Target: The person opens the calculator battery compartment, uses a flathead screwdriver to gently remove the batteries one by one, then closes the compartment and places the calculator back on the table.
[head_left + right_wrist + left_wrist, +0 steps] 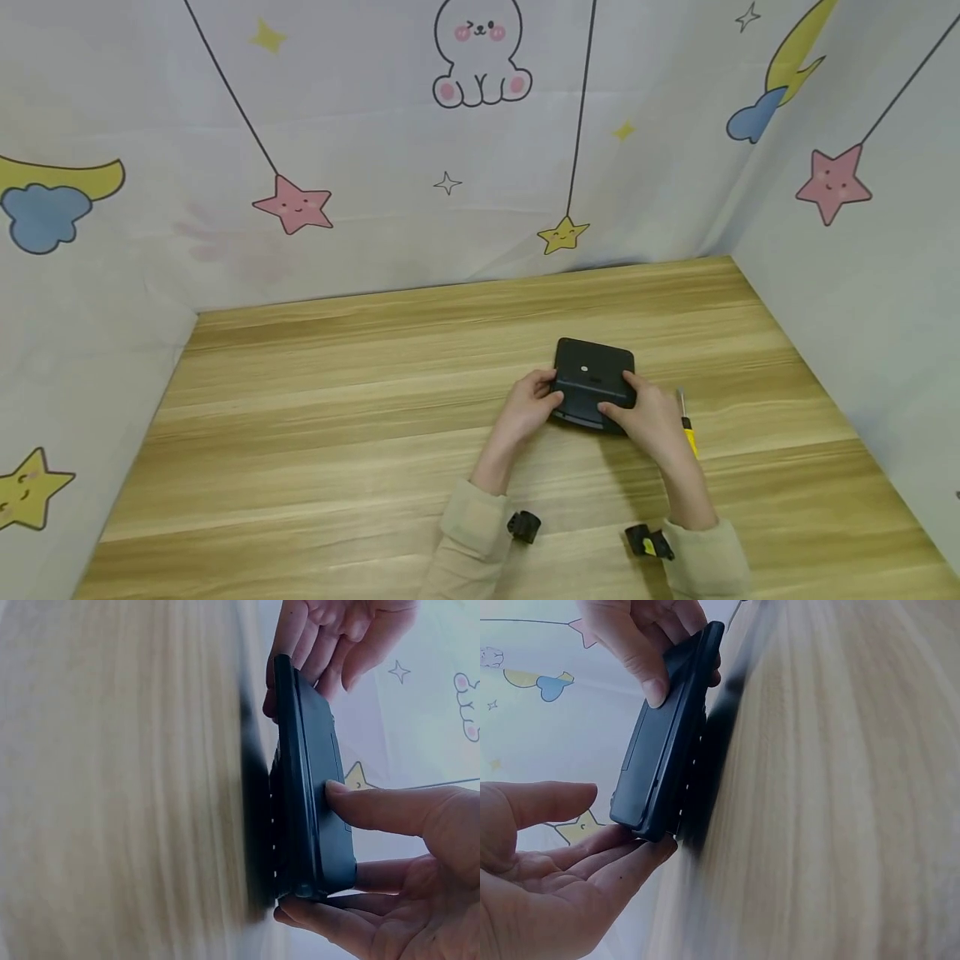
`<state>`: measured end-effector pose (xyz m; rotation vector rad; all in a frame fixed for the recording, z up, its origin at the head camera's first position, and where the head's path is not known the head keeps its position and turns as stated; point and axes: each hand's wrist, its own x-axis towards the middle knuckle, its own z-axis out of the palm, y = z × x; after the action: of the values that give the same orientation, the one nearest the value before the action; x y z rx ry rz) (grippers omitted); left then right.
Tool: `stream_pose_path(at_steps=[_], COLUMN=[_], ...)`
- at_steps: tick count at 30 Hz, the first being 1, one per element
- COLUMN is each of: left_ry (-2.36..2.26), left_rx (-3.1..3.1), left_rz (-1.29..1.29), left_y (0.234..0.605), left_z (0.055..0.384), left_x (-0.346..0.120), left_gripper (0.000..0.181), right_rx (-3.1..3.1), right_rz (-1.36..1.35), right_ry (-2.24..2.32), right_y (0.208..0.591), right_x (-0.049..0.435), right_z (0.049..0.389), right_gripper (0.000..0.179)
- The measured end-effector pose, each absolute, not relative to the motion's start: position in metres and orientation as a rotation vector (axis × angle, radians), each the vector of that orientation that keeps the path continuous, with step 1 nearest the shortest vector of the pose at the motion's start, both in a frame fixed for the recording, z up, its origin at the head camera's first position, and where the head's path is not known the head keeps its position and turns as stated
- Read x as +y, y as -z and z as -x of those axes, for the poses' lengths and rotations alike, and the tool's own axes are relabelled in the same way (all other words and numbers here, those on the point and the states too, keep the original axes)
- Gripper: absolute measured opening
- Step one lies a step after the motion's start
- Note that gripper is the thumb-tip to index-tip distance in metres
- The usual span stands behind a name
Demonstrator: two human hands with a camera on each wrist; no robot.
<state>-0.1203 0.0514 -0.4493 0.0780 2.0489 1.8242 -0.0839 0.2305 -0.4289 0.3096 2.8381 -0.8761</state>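
Observation:
A black calculator (596,358) is held back side up just above the table, its keys facing down. My right hand (651,417) grips its right side, the thumb (375,806) pressing on the back cover and the fingers underneath. At the left side, my left hand (525,408) touches the edge from below with fairly straight fingers (622,862). Its thumb (555,801) stands apart from the casing in the left wrist view. Most of the key side is hidden.
A screwdriver (687,429) with a yellow and black handle lies right of the calculator, partly behind the right forearm. The wood-grain table (337,417) is bordered by white printed cloth (375,125) at the back and sides. Black straps (524,527) sit by the cuffs.

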Motion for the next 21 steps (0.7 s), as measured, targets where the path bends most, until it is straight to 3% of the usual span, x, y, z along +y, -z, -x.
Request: stream_pose_path(at_steps=[21], left_ry=[-1.719], left_rx=[2.181], left_rz=[-0.062], left_y=[0.4523], left_z=[0.1181], left_x=[0.0515], left_gripper=[0.036], right_rx=[2.88], right_rz=[-0.31], right_ry=[0.792], right_y=[0.4354], right_x=[0.2222], right_z=[0.0827], right_gripper=[0.073])
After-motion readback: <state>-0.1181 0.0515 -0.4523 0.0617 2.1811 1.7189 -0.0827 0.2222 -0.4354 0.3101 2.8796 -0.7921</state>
